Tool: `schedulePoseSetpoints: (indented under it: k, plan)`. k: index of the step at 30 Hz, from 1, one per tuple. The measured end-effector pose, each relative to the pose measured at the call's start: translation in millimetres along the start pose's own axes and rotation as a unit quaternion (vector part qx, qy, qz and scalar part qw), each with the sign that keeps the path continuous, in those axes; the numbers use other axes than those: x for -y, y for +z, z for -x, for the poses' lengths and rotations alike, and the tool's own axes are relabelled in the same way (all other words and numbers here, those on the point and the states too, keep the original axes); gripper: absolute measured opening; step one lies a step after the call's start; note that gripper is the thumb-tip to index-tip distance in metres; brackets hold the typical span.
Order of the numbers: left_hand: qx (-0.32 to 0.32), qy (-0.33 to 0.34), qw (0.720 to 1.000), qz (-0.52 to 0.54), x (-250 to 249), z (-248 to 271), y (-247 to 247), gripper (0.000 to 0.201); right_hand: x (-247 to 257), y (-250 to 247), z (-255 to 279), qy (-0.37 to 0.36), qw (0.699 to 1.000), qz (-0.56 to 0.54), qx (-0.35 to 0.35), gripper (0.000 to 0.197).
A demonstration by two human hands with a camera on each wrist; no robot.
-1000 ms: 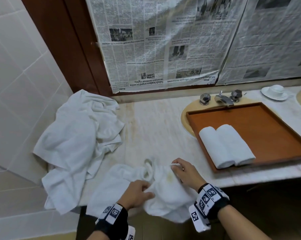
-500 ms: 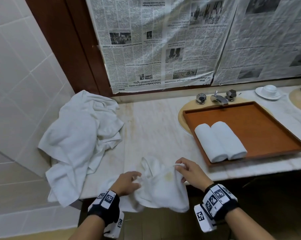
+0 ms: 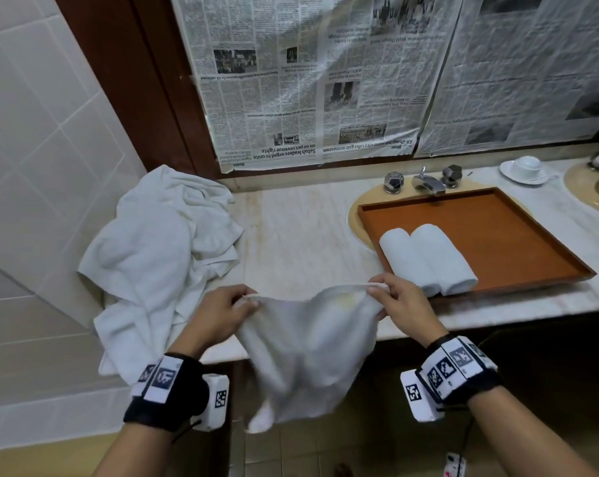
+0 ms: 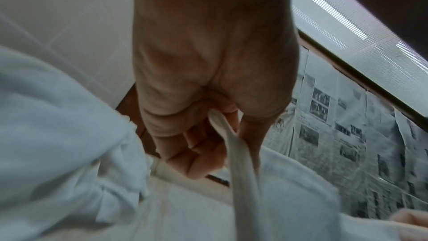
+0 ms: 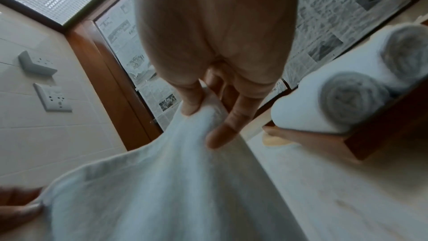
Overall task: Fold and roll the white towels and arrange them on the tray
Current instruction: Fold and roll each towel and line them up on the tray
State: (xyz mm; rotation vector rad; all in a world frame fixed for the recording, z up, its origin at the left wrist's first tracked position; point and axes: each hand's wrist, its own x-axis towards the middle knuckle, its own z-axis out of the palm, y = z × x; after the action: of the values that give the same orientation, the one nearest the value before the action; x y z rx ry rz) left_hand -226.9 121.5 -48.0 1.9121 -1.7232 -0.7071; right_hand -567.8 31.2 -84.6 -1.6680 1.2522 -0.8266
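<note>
Lifted off the marble counter [image 3: 301, 232] since a second ago and now stretched out along its top hem, hanging in front of the counter edge: the white hand towel [image 3: 308, 349], bunched and crumpled before, open and draping now, with a faint yellowish stain near the hem. Means, by judgement, the sorting-out is done and the towel is ready to be laid flat for its first fold. Largest to smallest otherwise: newspaper sheets [image 3: 311, 80] taped over the mirror, unchanged; heaped unfolded towels [image 3: 160, 249] in the left corner against the tiles, untouched; wooden tray [image 3: 518, 235] set over the basin, holding two rolled towels [image 3: 429, 259] side by side at its near left end, with plenty of bare tray to their right. Pinching one hem corner between thumb and curled fingers: left hand [image 3: 218, 311]. Pinching the other corner likewise, just beside the tray's near corner: right hand [image 3: 403, 301], thumb and forefinger clamped on cloth in the wrist view. Third roll not yet begun.
</note>
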Motion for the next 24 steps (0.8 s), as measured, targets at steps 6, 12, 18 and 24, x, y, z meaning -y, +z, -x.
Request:
schedulePoseSetpoints:
  k: [6,12,18,24]
  plan:
    - [-0.045,-0.008,0.999,-0.025,5,-1,-28,0.009,29,-13,-4,-0.027,0.999,-0.005,-0.023,0.006]
    - [-0.122,-0.020,0.989,-0.075,2,-10,-53,0.028,60,-33,-21,-0.080,0.997,0.004,-0.006,0.005]
    - [-0.075,-0.016,0.996,-0.048,-21,-13,-74,0.022,67,-52,-44,-0.083,0.994,0.044,0.047,0.003]
    - [-0.127,0.004,0.991,0.047,-18,-28,-83,0.015,73,-48,-58,-0.094,0.992,0.071,-0.039,0.005]
